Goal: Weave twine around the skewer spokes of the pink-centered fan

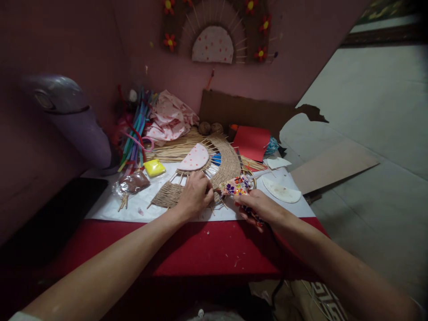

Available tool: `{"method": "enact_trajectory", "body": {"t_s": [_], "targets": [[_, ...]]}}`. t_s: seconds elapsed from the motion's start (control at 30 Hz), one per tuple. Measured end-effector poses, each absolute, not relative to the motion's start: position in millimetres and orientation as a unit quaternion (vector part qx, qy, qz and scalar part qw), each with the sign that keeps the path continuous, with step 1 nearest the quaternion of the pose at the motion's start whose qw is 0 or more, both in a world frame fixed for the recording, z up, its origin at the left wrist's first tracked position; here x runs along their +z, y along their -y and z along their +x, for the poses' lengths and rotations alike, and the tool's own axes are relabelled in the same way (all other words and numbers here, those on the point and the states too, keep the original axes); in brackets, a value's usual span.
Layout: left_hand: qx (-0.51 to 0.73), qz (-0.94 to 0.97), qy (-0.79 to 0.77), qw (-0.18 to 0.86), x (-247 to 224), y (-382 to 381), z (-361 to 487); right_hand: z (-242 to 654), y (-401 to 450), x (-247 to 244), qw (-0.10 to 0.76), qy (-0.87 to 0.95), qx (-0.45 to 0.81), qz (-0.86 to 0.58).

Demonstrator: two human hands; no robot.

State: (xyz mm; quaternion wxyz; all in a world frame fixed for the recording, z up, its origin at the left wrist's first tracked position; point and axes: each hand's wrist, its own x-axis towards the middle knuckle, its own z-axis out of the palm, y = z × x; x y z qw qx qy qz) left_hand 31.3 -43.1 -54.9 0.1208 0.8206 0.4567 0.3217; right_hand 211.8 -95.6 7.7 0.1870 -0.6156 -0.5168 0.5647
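My right hand (256,206) is wrapped around the handle of a flower-patterned hot glue gun (236,185). The nozzle points left, close to the fingers of my left hand (197,191). That hand lies curled over a fan-shaped craft (230,162) made of sticks with a wide band of brown jute twine woven through them; its fingertips are partly hidden as they grip the band. At the centre of the craft sits a half-circle of pink dotted cloth (195,157). Part of the woven band (167,194) shows left of my left hand.
White paper (107,203) covers much of the red table (214,249). Around the craft lie a yellow packet (154,167), a brown packet (133,182), pipe cleaners (140,116), dotted cloth (172,116), red sheet (251,142) and a white half-disc (281,190). A purple appliance (78,129) stands left.
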Motion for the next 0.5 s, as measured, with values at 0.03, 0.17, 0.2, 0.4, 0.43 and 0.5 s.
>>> {"method": "enact_trajectory", "body": {"t_s": [0.03,0.17,0.2,0.4,0.43,0.5], "targets": [[0.322,0.821,-0.457,0.121,-54.9,43.1,31.3,212.2,95.5,7.1,0.188,0.517,0.565,-0.615],[0.318,0.821,-0.459,0.121,-55.0,42.8,31.4,214.2,94.6,4.1,0.185,0.52,0.565,-0.614],[0.318,0.821,-0.459,0.121,-55.1,42.6,31.4,214.5,94.4,3.5,0.184,0.519,0.566,-0.614],[0.323,0.822,-0.454,0.118,-56.4,41.7,31.3,213.3,95.2,3.2,0.201,0.509,0.567,-0.615],[0.323,0.821,-0.455,0.119,-56.5,41.7,31.3,213.0,95.6,3.6,0.206,0.508,0.568,-0.614],[0.322,0.821,-0.455,0.119,-56.3,41.8,31.3,212.7,96.3,4.6,0.213,0.506,0.57,-0.611]]}}
